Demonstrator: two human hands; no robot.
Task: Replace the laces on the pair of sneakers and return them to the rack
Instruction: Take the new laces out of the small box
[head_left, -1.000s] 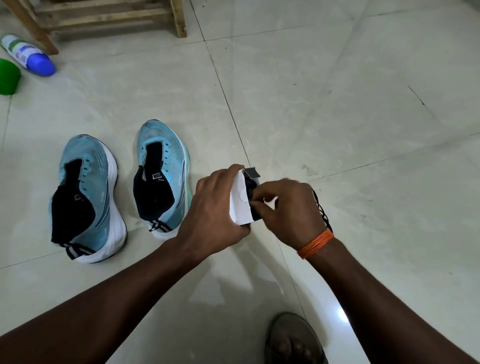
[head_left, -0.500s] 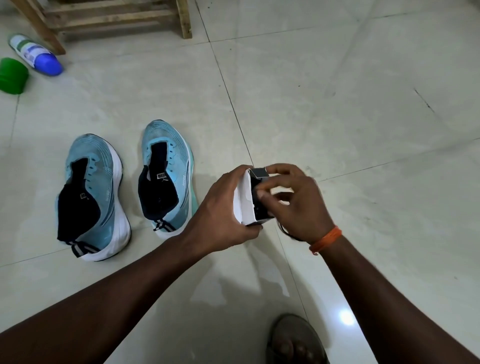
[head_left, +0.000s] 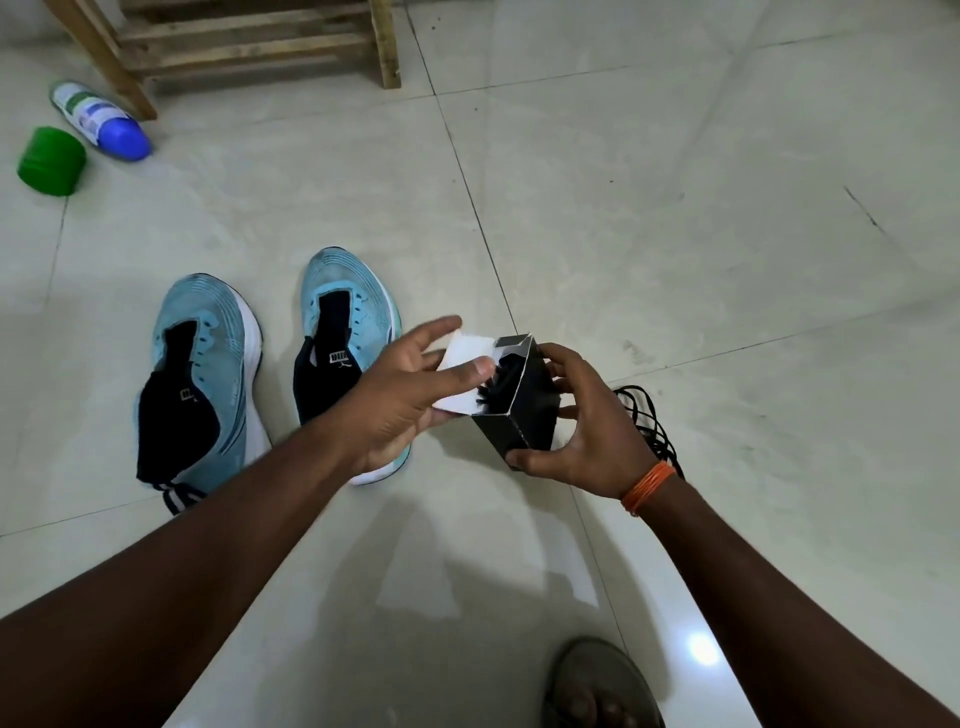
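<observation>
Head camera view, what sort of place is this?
Likely indoors at a home, perhaps by an entryway: a glossy tiled floor, a wooden rack standing on it, and blue sneakers without laces set side by side.

Sneakers side by side left of the box — loose laces right of it, rack behind

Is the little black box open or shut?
Open. The black box has its white flap pinched back by the left hand, black laces show inside, and the right hand holds it.
</observation>
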